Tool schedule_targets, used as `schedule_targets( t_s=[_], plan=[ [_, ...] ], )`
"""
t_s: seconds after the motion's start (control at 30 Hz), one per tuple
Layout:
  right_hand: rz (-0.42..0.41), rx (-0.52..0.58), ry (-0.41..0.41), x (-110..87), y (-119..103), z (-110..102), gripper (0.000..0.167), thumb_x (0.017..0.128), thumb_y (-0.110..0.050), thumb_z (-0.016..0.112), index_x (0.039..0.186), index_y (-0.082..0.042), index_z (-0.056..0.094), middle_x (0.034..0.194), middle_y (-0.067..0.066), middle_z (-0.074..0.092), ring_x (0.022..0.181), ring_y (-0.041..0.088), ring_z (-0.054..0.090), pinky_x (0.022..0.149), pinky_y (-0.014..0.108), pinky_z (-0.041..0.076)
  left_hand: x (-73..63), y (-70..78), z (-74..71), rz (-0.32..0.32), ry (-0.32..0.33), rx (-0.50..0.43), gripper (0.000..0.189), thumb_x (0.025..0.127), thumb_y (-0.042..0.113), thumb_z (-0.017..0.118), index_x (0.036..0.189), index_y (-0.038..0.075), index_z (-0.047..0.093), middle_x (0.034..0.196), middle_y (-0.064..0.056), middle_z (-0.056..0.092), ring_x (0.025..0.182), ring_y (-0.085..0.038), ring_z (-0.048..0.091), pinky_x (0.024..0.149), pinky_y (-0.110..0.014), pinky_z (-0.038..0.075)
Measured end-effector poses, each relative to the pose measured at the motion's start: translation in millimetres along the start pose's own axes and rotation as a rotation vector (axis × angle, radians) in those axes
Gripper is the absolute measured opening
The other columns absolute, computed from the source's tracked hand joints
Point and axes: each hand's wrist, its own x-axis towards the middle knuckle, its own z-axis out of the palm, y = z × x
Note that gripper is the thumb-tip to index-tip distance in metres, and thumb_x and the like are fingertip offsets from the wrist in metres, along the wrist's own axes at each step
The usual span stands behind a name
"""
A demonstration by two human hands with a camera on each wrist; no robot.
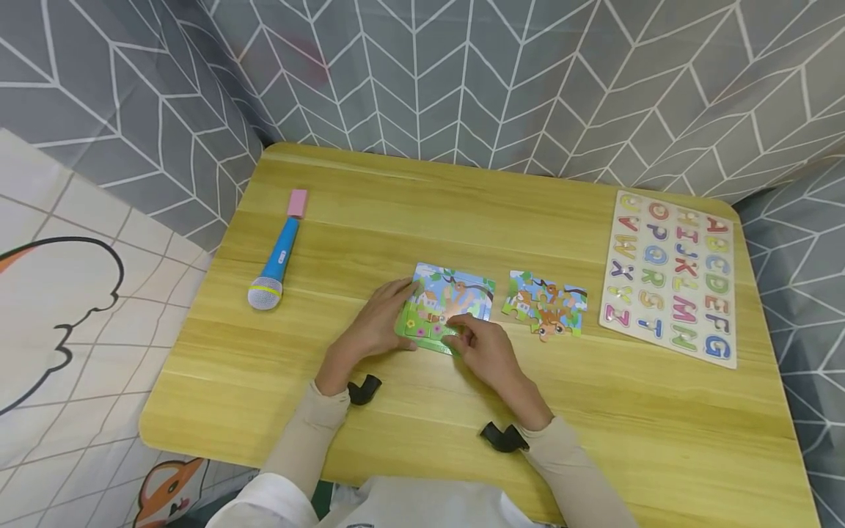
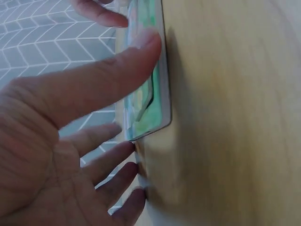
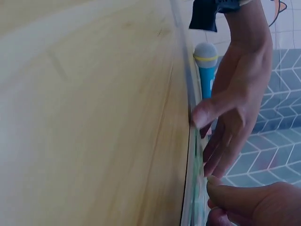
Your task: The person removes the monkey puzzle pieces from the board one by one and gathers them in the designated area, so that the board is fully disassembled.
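A square picture puzzle board [image 1: 436, 282] with a green border lies on the table between both hands. My left hand [image 1: 381, 320] is at its left side, fingers along the edge. In the left wrist view, the thumb [image 2: 146, 44] reaches onto the front border while the other fingers spread loosely beside the corner. Over the lower right of the board is my right hand [image 1: 487, 350], index finger and thumb bent toward each other at the surface. I cannot tell whether a piece is between them. Right of the board lies a cluster of joined jigsaw pieces [image 1: 548, 302] showing a deer.
A wooden alphabet board [image 1: 672, 277] lies at the table's right end. On the left are a blue toy microphone [image 1: 279, 257] and a pink block [image 1: 298, 203]. Black wrist mounts [image 1: 504, 438] stick out beside both wrists. A patterned curtain [image 1: 455, 81] hangs behind the table.
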Motion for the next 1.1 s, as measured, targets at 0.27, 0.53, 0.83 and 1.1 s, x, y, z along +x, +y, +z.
schedule_targets(
  t_s=[0.27, 0.53, 0.83, 1.1],
  plan=[
    [0.016, -0.025, 0.014, 9.7, -14, 13, 0.031, 0.088, -0.023, 0.078, 0.115, -0.009, 0.072, 0.066, -0.004, 0.059, 0.058, 0.007, 0.047, 0.089, 0.043, 0.058, 3.8, 2.2, 8.1, -0.042, 0.017, 0.061, 0.124, 0.068, 0.036, 0.093, 0.162, 0.012, 0.016, 0.170, -0.016, 0.013, 0.157, -0.038, 0.013, 0.129, -0.057, 0.013],
    [0.092, -0.078, -0.076, 16.8, -24, 17, 0.053, 0.086, -0.025, 0.079, 0.133, -0.005, 0.064, 0.077, -0.001, 0.063, 0.061, 0.008, 0.048, 0.053, 0.021, 0.041, 2.8, 4.2, 11.3, -0.048, 0.005, 0.064, 0.123, 0.069, 0.038, 0.093, 0.162, 0.011, 0.017, 0.171, -0.014, 0.006, 0.158, -0.037, 0.007, 0.129, -0.058, 0.006],
    [0.061, -0.094, -0.065, 16.3, -24, 19, 0.046, 0.086, -0.021, 0.080, 0.127, -0.005, 0.068, 0.073, 0.000, 0.062, 0.059, 0.008, 0.048, 0.052, 0.021, 0.040, 2.8, 3.2, 13.3, -0.049, 0.014, 0.070, 0.122, 0.068, 0.039, 0.092, 0.162, 0.012, 0.019, 0.171, -0.012, 0.007, 0.158, -0.036, 0.009, 0.129, -0.058, 0.007],
    [0.024, -0.066, -0.050, 15.5, -22, 20, 0.039, 0.086, -0.017, 0.080, 0.122, -0.006, 0.067, 0.076, 0.001, 0.065, 0.059, 0.008, 0.049, 0.056, 0.022, 0.043, 2.4, 3.8, 12.5, -0.040, 0.021, 0.063, 0.121, 0.066, 0.040, 0.093, 0.161, 0.012, 0.023, 0.171, -0.014, 0.007, 0.158, -0.038, 0.009, 0.128, -0.060, 0.008]
  ],
)
